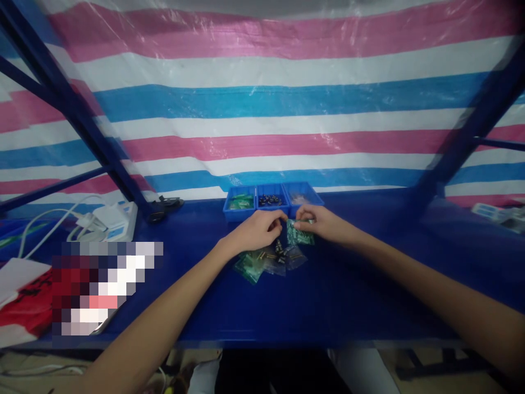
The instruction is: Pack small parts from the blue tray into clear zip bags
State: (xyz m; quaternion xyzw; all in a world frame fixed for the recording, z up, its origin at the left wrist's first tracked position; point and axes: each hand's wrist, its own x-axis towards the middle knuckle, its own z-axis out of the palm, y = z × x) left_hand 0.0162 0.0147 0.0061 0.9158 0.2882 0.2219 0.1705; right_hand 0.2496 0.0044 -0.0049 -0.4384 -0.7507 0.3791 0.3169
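My right hand (315, 220) pinches a small clear bag of green parts (300, 235) at its upper edge, above the blue table. Just left of that bag is my left hand (264, 225), its fingers curled and the fingertips close together; whether anything is between them is too small to tell. Below my left hand lie another bag with green contents (249, 267), some loose dark and brass-coloured small parts (280, 253) and a clear little bag (295, 257) with a few small pieces.
Three blue bins stand in a row behind my hands: one with green bags (241, 201), one with dark small parts (270, 200), one with pale pieces (301, 197). A power strip (123, 221) with cables and a red bag (30, 301) lie left. Blue frame posts rise on both sides.
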